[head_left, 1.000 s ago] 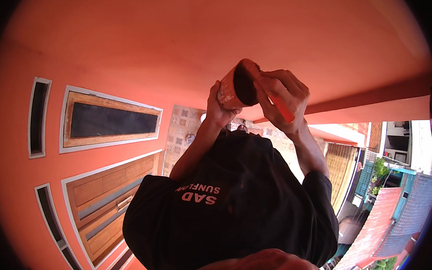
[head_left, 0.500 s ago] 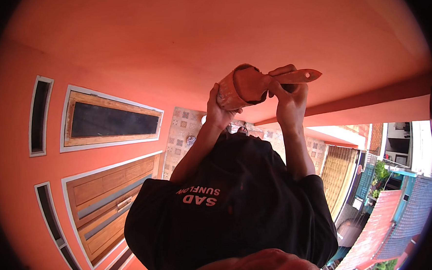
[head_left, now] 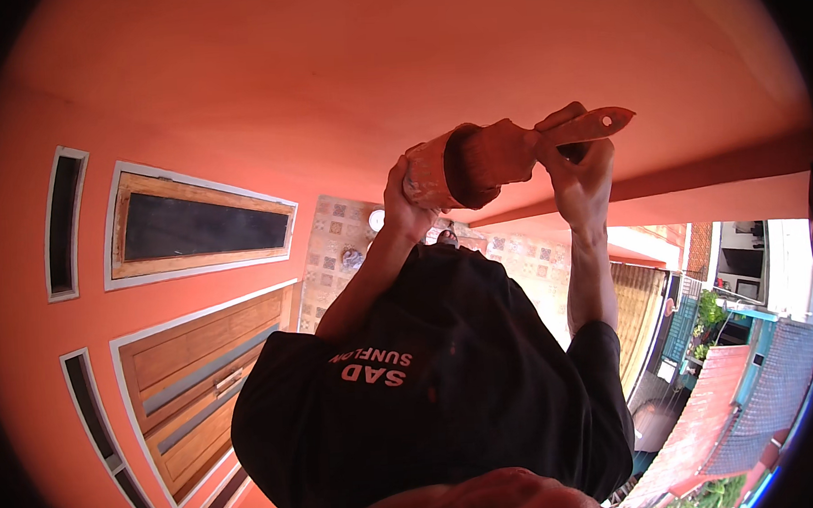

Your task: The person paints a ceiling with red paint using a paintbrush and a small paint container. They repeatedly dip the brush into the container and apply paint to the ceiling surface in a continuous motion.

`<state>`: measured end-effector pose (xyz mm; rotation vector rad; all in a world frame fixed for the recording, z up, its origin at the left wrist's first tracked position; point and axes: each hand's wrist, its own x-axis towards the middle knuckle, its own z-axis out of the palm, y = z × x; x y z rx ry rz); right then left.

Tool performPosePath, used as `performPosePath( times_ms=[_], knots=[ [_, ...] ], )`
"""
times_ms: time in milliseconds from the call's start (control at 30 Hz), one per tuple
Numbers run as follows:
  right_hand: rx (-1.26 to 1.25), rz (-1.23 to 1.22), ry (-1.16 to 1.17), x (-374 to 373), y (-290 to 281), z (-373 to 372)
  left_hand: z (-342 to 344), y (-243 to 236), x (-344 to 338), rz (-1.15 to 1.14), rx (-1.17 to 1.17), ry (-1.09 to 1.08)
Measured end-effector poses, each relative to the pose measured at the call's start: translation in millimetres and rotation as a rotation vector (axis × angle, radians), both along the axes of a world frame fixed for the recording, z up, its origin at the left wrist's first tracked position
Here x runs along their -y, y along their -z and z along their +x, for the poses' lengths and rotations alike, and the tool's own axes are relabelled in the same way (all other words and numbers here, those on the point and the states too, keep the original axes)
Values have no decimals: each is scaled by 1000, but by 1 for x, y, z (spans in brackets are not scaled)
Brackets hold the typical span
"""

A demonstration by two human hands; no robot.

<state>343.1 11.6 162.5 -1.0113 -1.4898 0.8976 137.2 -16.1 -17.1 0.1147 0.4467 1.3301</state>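
Observation:
My left hand (head_left: 404, 203) is wrapped round the side of a paint-smeared pot (head_left: 430, 177), tipped so its mouth faces right. In my right hand (head_left: 581, 185) is a flat paintbrush (head_left: 510, 152), gripped at its handle, with the pierced handle end pointing right. Orange-red paint coats the brush. Its bristle tips overlap the rim at the pot's mouth; I cannot tell whether they touch it. How much paint is inside the pot does not show.
An orange-red painted surface (head_left: 323, 65) spreads beyond my hands. On the left are a wood-framed window (head_left: 207, 226) and a wooden door (head_left: 192, 376). Patterned floor tiles (head_left: 332, 244) lie below. Rooftops (head_left: 754, 401) and plants (head_left: 708, 312) show outside on the right.
My right hand has moved right with the paintbrush, drawing most of its bristles out of the pot. The pot has shifted slightly left in my left hand.

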Motion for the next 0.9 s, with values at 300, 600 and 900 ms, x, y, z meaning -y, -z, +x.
performPosePath(
  times_ms=[300, 600, 900],
  knots=[
    [64, 50, 21, -7, -16, 11, 0, 13, -6, 73, 39, 21],
    [-256, -17, -67, -23, -25, 14, -2, 2, -9, 33, 42, 37],
    [7, -4, -35, -26, -8, 6, -11, 4, -13, 148, 69, 92]
  ],
)
